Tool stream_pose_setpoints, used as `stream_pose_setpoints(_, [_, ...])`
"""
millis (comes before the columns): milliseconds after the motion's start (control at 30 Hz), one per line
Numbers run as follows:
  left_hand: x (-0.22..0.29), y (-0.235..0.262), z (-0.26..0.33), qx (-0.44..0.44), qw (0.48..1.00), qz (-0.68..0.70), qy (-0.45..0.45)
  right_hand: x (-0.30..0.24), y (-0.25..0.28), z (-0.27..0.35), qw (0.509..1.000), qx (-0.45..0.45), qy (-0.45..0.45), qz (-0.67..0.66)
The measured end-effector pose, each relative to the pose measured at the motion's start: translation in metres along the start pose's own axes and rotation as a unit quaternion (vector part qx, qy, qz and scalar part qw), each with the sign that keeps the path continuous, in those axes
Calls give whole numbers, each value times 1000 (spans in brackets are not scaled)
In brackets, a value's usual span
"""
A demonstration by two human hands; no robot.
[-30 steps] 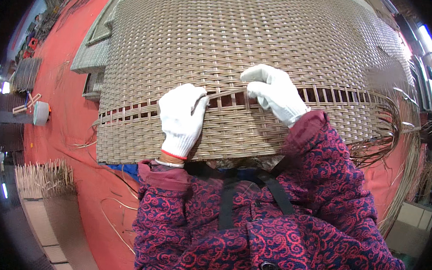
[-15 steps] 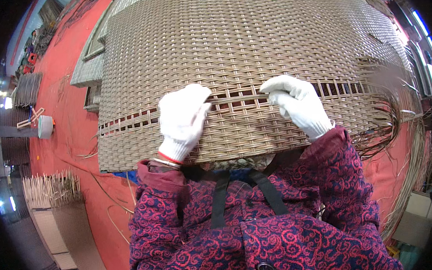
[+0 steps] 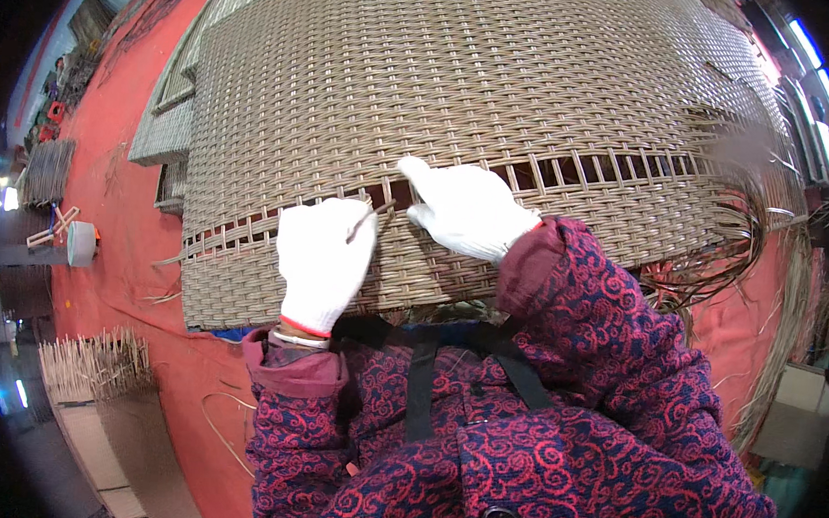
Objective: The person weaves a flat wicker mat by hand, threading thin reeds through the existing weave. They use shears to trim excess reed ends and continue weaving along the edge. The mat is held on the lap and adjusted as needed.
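Observation:
A large brown woven wicker panel (image 3: 378, 86) lies before me, with a row of open slots (image 3: 581, 170) across its near part. My left hand (image 3: 324, 258), in a white glove, is closed at the slot row. A short dark piece of weaving strand (image 3: 371, 220) sticks out between its fingers. To the right of it, my right hand (image 3: 474, 210), also white-gloved, reaches over the slots. Its index finger rests at the upper edge of the row, with the thumb apart below. Its other fingers are curled and partly hidden.
Loose strands (image 3: 732, 264) hang in a bundle off the panel's right end. Grey woven pieces (image 3: 161, 130) stand beyond its left edge. Red sheeting (image 3: 108, 155) covers the floor, with a white bucket-like container (image 3: 81, 243) and a bundle of thin sticks (image 3: 95, 363) at left.
My right hand has moved left, close to my left hand. The left hand has shifted slightly left and down, and a dark strand end now shows in it. More of the right-hand slots are uncovered.

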State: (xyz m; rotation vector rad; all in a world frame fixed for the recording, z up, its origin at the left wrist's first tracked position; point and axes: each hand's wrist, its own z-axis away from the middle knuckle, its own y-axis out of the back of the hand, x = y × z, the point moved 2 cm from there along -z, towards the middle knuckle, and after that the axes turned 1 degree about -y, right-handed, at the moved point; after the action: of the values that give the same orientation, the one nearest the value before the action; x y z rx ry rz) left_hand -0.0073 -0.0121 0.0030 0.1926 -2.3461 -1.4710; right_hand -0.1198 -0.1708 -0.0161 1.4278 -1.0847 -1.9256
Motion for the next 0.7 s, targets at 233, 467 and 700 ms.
stream_pose_setpoints(233, [8,-31,-15,-60,998,-5,16,1,2,-18,998,-58,8,28])
stream_pose_setpoints(467, [-1,-36,-11,-73,995,38,54,15,-1,-21,996,-66,22,-49])
stream_pose_setpoints(700, [-2,-41,-25,-127,977,146,89,28,-4,-29,990,-61,53,-120])
